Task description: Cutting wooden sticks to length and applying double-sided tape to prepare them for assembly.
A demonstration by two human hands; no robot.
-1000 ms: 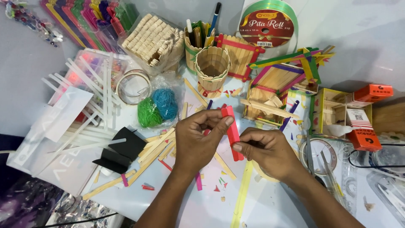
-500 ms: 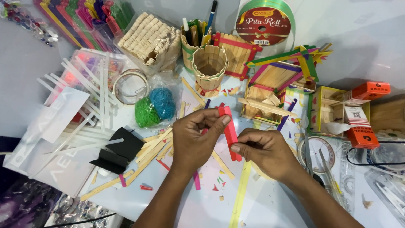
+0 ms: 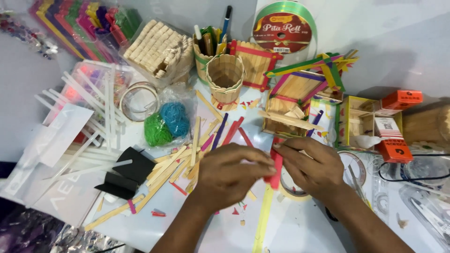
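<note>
- Over table centre: left hand (image 3: pixel 232 175) and right hand (image 3: pixel 311 168) meet, both pinched shut on one red craft stick (image 3: pixel 276 169), held upright between them above the white table (image 3: pixel 300 229).
- Behind hands: two stick-built cups (image 3: pixel 225 77), one stick house (image 3: pixel 300 93).
- Left: one bag with two bundles, green and blue rubber bands (image 3: pixel 166 122).
- Far edge: one ribbon roll (image 3: pixel 283 28).

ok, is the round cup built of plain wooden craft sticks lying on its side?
No, the round wooden stick cup stands upright, open mouth facing up.
</note>
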